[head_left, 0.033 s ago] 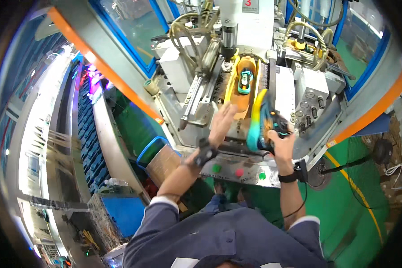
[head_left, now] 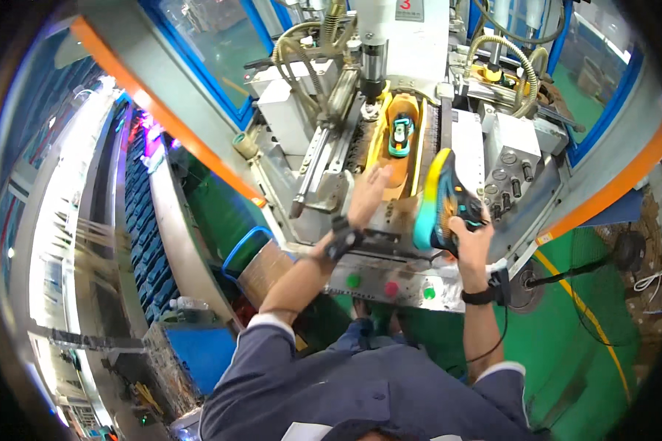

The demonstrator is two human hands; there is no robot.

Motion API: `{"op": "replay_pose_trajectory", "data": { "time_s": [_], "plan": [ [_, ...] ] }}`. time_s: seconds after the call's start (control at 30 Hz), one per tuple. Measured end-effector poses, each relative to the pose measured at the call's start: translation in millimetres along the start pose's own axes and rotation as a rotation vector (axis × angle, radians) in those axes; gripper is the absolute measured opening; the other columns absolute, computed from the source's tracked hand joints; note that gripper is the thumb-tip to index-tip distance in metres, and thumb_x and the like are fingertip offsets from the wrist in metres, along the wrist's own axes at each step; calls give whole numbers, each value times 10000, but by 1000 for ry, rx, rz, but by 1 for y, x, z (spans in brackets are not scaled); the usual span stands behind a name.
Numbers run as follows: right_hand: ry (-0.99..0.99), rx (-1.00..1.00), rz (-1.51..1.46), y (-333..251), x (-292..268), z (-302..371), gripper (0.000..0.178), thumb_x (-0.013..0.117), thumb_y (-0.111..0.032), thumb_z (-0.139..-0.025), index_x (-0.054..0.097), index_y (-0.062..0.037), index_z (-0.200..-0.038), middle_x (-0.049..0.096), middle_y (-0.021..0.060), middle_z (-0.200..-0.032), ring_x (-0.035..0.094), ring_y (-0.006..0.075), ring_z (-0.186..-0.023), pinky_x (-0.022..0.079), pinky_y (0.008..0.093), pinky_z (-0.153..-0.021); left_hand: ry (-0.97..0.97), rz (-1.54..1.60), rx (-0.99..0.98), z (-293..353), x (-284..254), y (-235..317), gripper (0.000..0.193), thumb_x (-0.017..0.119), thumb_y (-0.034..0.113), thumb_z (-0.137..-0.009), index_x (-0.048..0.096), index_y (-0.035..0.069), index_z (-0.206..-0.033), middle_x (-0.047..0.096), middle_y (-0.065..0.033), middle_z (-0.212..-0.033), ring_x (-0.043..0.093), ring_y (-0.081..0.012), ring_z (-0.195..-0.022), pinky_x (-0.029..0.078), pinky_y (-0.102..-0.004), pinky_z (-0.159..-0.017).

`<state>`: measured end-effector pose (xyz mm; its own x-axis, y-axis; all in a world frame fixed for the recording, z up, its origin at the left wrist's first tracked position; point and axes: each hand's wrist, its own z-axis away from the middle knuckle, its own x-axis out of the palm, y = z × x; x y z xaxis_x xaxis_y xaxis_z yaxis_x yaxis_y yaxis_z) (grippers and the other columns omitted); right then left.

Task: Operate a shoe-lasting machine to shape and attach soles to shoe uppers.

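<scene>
My right hand (head_left: 474, 242) holds up a sports shoe (head_left: 447, 200) by its dark upper, in front of the machine. The shoe's thick sole fades from yellow to teal and faces left. My left hand (head_left: 368, 197) is empty, its fingers stretched out beside the front end of a yellow-orange trough (head_left: 399, 167) in the machine. Whether that hand touches the trough, I cannot tell. Inside the trough sits a teal-and-black piece (head_left: 400, 136) with a pale middle. Each wrist wears a black strap with a small device.
A front panel (head_left: 375, 283) bears green and red buttons below my hands. Hoses and metal blocks (head_left: 509, 151) flank the trough. To the left runs a conveyor (head_left: 143, 228) carrying dark pieces, with a blue-topped box (head_left: 202, 356) nearby. A round fan (head_left: 603, 287) stands at right.
The shoe in my right hand has shifted slightly right and turned a little. My left hand is slightly farther forward. The whole view has also shifted slightly.
</scene>
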<state>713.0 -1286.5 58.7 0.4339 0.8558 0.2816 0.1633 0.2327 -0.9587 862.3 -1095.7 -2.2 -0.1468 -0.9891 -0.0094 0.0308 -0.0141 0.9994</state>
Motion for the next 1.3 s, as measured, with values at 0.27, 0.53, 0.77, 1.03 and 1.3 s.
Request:
{"op": "replay_pose_trajectory", "data": {
  "time_s": [0.27, 0.53, 0.77, 1.03, 1.3],
  "plan": [
    [335, -127, 320, -21, -54, -34, 541, 642, -14, -732, 531, 17, -1260, 600, 86, -1092, 594, 150, -936, 489, 274, -870, 32, -633, -88, -215, 70, -71, 817, 715, 350, -767, 350, -102, -1342, 526, -330, -1247, 554, -428, -1133, 452, -474, -962],
    [240, -39, 733, -23, -28, -170, 405, 684, -104, -721, 608, 42, -1091, 657, 99, -928, 603, 140, -814, 500, 280, -774, 144, -298, -277, -209, 40, -74, 464, 718, 160, -763, 552, -18, -1158, 655, -197, -1038, 639, -317, -961, 496, -434, -834],
    [-265, 123, 1334, 54, 99, -321, 491, 726, -316, -663, 676, 48, -989, 689, 258, -930, 696, 344, -858, 548, 398, -746, -159, 440, -397, 6, -81, 45, 415, 678, 91, -862, 534, -28, -1232, 620, -66, -1101, 598, -136, -936, 494, -280, -822],
    [-95, -83, 1778, 193, 155, -314, 280, 552, -222, -873, 646, -46, -1069, 688, 147, -858, 692, 345, -775, 535, 441, -699, 390, 363, -292, 197, -191, 80, 491, 611, 48, -871, 449, -31, -1327, 589, -86, -1205, 582, -176, -1053, 448, -313, -949],
    [-458, -462, 938, 134, 164, -127, 409, 600, -116, -852, 546, 35, -1228, 626, 207, -1106, 601, 366, -1020, 482, 429, -890, 957, 592, -276, 316, -164, 34, 399, 600, 20, -902, 498, -14, -1286, 609, -109, -1185, 607, -202, -1057, 490, -348, -936]
  ]
}}
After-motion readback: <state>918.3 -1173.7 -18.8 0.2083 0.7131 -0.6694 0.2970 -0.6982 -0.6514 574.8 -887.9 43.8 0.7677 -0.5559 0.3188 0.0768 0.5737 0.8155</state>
